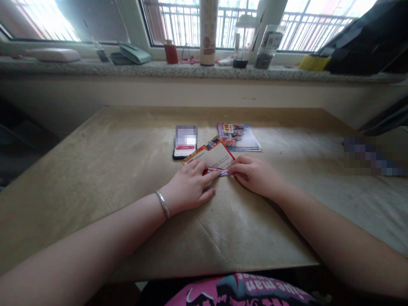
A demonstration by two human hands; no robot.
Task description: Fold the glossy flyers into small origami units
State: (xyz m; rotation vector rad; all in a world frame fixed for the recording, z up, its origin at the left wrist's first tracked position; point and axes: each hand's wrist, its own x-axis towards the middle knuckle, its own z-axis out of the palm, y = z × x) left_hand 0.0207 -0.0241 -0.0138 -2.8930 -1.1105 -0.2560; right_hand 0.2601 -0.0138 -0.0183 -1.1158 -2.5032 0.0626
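Leaflet [213, 156] lies on the table [95, 170], just beside the phone [185, 147]; left hand [188, 185] presses its folded near edge, fingers flat and together, while right hand [255, 174] pinches it. Firm, even pressure should sharpen the crease.

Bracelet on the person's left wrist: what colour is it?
Silver: a plain, thin metal bangle, clearest in the head view.

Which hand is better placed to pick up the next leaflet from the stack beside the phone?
Right. The right hand lies just in front of the stack of leaflets. The left hand sits farther over, in front of the phone, pressing the folded leaflet.
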